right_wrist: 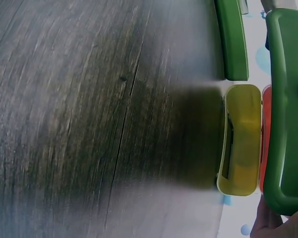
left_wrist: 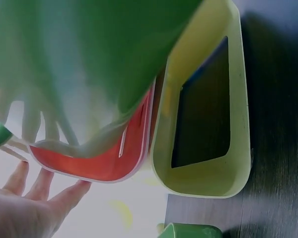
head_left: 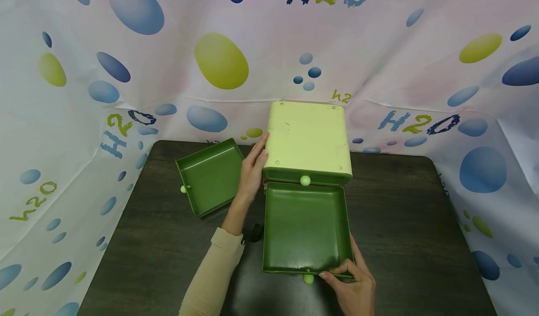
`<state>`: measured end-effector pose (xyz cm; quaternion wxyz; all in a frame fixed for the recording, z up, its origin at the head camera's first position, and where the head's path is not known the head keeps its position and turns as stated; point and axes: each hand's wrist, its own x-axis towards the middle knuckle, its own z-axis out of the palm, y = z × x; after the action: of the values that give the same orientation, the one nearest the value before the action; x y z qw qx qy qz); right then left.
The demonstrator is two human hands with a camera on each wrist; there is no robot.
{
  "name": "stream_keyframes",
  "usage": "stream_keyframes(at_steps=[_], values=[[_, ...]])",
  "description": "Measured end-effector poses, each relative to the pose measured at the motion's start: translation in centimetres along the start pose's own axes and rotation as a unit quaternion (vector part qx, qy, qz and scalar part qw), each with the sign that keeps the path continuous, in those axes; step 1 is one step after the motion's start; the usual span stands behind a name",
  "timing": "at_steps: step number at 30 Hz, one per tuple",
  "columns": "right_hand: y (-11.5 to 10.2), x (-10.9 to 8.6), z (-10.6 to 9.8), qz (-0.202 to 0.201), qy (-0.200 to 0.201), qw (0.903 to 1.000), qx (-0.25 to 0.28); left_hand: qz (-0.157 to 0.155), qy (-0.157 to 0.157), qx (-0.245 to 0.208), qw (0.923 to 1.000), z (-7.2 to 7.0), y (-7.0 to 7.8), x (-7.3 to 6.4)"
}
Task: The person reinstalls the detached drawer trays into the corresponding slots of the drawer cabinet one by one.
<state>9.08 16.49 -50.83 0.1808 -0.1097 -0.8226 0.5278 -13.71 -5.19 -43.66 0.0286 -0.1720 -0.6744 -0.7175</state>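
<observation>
A small cabinet with a pale yellow top stands at the back of the table. A green drawer front with a round light-green knob shows in its top. My left hand rests against the cabinet's left side, fingers fairly straight. My right hand pinches the near right corner of a green drawer, held in front of the cabinet beside its knob. In the left wrist view, the red tier is partly hidden behind this drawer, and the yellow bottom tier is an open, drawerless frame.
Another green drawer lies on the dark wooden table left of the cabinet, turned at an angle. A small black object shows beside my left wrist. A white patterned sheet hangs behind and at the sides.
</observation>
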Motion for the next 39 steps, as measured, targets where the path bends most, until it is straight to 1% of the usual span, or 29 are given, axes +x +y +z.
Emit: stream_keyframes(at_steps=[5,9,13,15,23,29,35,39], values=[[-0.2,0.1,0.1,-0.005,0.0,0.9999,-0.009,-0.004,-0.016,0.001,0.9999,-0.2,0.0,0.1],[0.0,0.2,0.2,-0.019,0.004,0.9997,-0.012,-0.006,-0.032,0.002,0.9995,-0.4,0.1,0.3],[0.1,0.3,0.4,-0.038,0.01,0.9992,-0.009,-0.007,-0.037,0.004,0.9993,-0.5,0.2,0.4],[0.1,0.3,0.4,-0.04,0.01,0.9991,-0.008,-0.006,-0.036,0.005,0.9993,-0.4,0.2,0.4],[0.0,0.4,0.6,-0.02,-0.002,0.9998,0.0,0.005,-0.039,0.009,0.9992,-0.5,0.0,0.4],[-0.2,0.5,0.7,-0.017,0.001,0.9998,-0.011,0.006,-0.039,0.007,0.9992,-0.5,0.0,0.5],[-0.2,0.8,0.9,-0.003,0.0,0.9996,-0.027,0.002,-0.037,0.013,0.9992,-0.7,0.1,0.5],[-0.1,0.9,1.0,-0.002,-0.002,0.9994,-0.036,-0.006,-0.031,0.013,0.9994,-0.9,0.2,0.2]])
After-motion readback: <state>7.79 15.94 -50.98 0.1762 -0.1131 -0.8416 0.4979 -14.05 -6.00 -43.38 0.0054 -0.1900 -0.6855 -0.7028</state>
